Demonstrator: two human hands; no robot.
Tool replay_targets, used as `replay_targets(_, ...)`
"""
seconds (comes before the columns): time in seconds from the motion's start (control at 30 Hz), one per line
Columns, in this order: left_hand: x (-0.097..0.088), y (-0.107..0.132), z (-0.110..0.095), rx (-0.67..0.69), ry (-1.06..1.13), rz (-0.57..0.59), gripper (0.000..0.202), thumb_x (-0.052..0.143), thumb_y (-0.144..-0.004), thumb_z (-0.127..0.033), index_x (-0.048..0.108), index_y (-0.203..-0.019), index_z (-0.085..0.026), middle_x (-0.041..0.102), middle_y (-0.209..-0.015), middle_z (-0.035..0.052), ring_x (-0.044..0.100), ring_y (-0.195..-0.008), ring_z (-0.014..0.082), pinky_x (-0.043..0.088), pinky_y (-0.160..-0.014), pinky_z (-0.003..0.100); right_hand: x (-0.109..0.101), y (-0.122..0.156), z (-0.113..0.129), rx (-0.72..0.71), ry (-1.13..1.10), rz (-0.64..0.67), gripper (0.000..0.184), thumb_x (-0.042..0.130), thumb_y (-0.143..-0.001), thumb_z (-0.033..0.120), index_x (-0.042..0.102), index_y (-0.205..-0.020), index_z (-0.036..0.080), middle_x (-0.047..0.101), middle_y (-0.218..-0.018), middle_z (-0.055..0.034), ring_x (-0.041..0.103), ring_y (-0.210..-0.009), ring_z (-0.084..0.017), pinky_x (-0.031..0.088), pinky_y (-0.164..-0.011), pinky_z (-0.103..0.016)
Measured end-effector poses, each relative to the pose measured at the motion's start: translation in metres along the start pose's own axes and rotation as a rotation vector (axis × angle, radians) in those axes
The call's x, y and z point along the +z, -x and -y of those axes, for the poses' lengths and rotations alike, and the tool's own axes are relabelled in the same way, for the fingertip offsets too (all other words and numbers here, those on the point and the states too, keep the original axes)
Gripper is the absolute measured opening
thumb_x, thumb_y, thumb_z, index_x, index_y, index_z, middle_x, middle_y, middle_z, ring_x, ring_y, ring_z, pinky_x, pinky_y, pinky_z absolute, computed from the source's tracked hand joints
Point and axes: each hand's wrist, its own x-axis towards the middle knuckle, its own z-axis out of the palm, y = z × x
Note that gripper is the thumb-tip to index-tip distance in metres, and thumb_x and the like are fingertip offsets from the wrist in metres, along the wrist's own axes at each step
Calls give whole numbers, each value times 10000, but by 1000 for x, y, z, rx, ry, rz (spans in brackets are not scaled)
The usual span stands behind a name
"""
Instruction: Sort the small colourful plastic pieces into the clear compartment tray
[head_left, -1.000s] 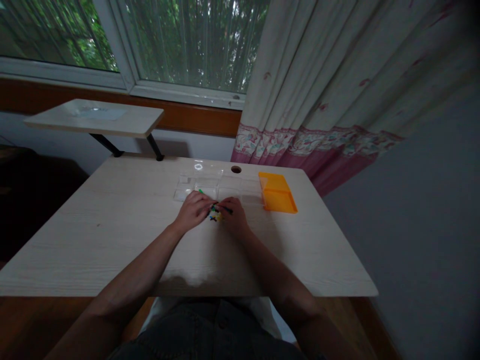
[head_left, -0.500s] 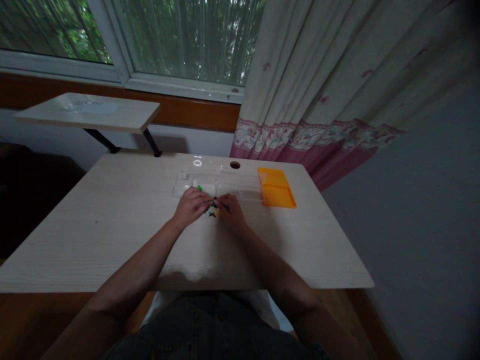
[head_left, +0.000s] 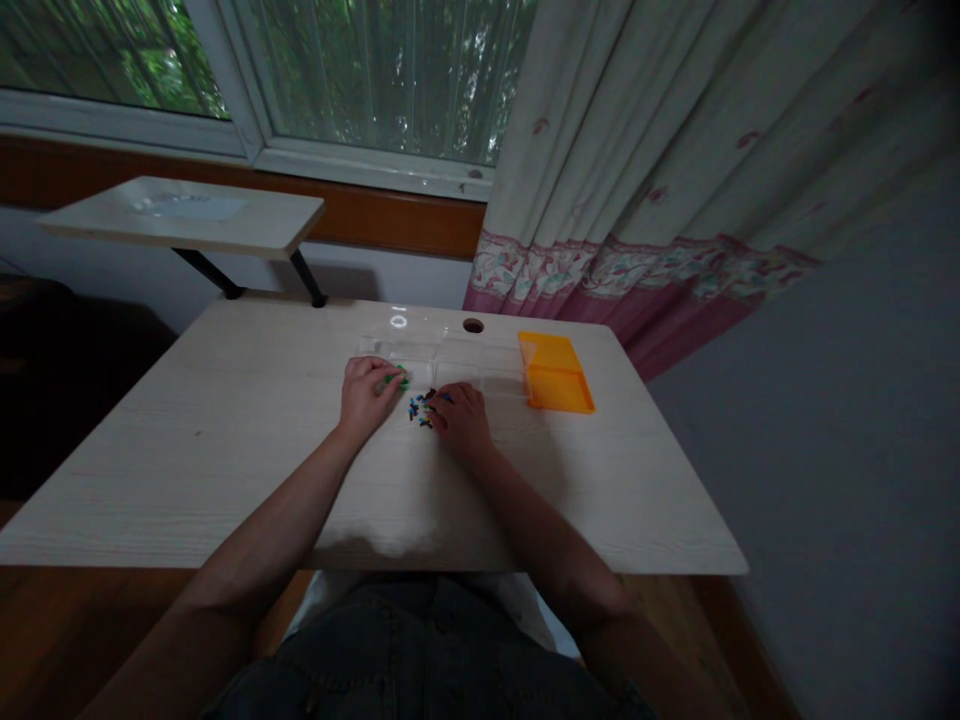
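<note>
This looks like a room in a home: a long curtain [head_left: 637,150] with scattered petals and a floral band over a pink hem hangs beside a sliding window [head_left: 390,90] in a pale frame, with green leaves [head_left: 161,75] outside. Below runs a brown wooden sill [head_left: 397,223]. The pale wood-grain worktop [head_left: 240,420], with its small raised shelf [head_left: 262,228], resembles a study desk, above a brown floor [head_left: 75,630].

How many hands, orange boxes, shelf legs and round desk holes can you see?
Hands: 2
Orange box: 1
Shelf legs: 2
Round desk hole: 1
Total: 6
</note>
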Motion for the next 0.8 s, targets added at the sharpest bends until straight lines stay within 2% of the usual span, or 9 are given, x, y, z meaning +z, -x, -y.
replay_targets(0.17, 1, 0, 2, -1, 9, -10, 166, 663, -865, -378, 752, -904, -243, 662, -914, 39, 567, -961, 218, 423, -930, 409, -2, -1, -2, 36, 10, -23, 108, 623, -899, 273, 723, -934, 254, 629, -1089, -63, 462, -1108, -233, 324, -958, -380)
replay_targets(0.4, 1, -1, 2, -11, 24, -9, 162, 656, -868, -370, 750, -894, -241, 658, -907, 40, 565, -962, 217, 418, -928, 411, -2, -2, 0, 35, 21, -6, 162, 634, -894, 301, 713, -1029, 261, 631, -1102, -64, 463, -1117, -234, 319, -960, -380)
replay_targets(0.8, 0, -1, 2, -15, 7, -1, 180, 639, -880, -384, 749, -908, -244, 664, -913, 44, 565, -965, 219, 415, -934, 415, 0, -6, 5, 24, 29, 4, 93, 663, -877, 277, 717, -947, 249, 640, -1075, -57, 467, -1105, -229, 326, -941, -381)
